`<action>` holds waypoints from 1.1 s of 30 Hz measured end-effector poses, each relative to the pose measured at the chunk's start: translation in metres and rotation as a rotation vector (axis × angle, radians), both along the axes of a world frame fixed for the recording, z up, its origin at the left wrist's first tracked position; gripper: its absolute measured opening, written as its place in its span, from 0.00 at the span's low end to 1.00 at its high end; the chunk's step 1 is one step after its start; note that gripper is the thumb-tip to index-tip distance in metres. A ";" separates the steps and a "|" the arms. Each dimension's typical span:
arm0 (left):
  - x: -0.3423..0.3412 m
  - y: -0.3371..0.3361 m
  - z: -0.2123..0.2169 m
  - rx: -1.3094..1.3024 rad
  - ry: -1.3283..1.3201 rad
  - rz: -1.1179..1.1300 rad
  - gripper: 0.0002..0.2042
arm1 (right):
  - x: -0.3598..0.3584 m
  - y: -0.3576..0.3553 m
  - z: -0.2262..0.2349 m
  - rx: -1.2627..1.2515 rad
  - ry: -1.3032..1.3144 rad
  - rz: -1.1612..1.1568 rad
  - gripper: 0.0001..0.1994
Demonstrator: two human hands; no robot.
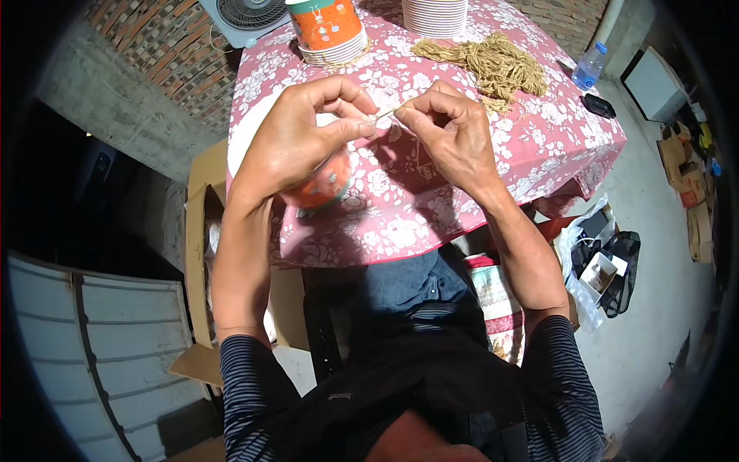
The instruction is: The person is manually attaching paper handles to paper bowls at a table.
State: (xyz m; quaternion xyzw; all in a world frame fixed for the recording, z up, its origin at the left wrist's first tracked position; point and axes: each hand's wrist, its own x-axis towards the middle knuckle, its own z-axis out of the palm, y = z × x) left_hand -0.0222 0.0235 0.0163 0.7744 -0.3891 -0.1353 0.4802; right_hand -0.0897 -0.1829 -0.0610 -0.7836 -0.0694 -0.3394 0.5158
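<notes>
My left hand [304,135] grips an orange paper cup [322,187] with a white pattern, held against the palm, while its thumb and forefinger pinch a thin tan string [385,113]. My right hand [450,131] pinches the same string from the other side, fingertips almost touching the left ones. Both hands hover over a table covered by a pink flowered cloth [431,208]. A loose heap of tan string [493,65] lies on the cloth beyond my right hand.
A stack of orange paper cups [327,31] and a stack of white cups [436,15] stand at the table's far side. A fan [245,17] sits behind them. A plastic bottle [588,68], cardboard box [202,254] and bags [608,269] lie around the table.
</notes>
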 end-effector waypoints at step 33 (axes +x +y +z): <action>-0.013 -0.004 -0.018 -0.087 -0.156 0.063 0.08 | -0.040 0.017 0.027 -0.107 0.200 0.141 0.13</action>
